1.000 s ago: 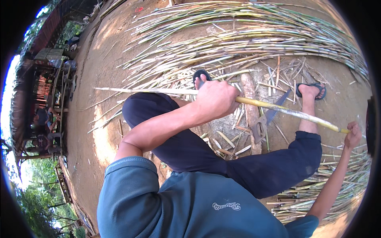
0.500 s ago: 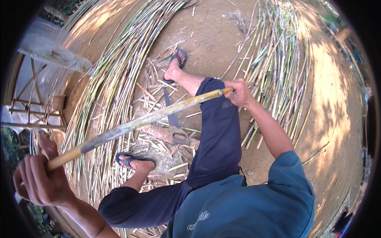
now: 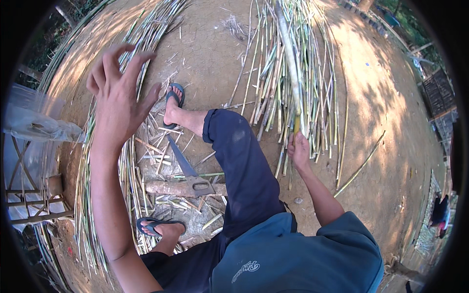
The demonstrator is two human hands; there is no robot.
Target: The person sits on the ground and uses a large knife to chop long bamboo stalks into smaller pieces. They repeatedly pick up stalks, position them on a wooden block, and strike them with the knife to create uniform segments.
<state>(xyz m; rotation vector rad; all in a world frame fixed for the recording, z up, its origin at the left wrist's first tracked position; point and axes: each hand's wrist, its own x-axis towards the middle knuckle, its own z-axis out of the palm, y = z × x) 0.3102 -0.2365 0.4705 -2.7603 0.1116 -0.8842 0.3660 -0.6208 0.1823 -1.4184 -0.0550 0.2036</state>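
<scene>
Bamboo pole [image 3: 292,73], long, pale, round

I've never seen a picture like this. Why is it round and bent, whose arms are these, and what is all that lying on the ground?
There is no machine here. A person wears a wide-angle camera on the head, looking down at their own body, so the picture is round and straight lines bend near its rim. The arms are the wearer's own. The left hand is raised with the fingers spread and holds nothing. The right hand grips the near end of a long bamboo pole that lies along a heap of split bamboo strips on the bare earth ground. Between the person's sandalled feet a log lies among offcuts, with a big chopping knife resting on it. More strips run along the left.
</scene>
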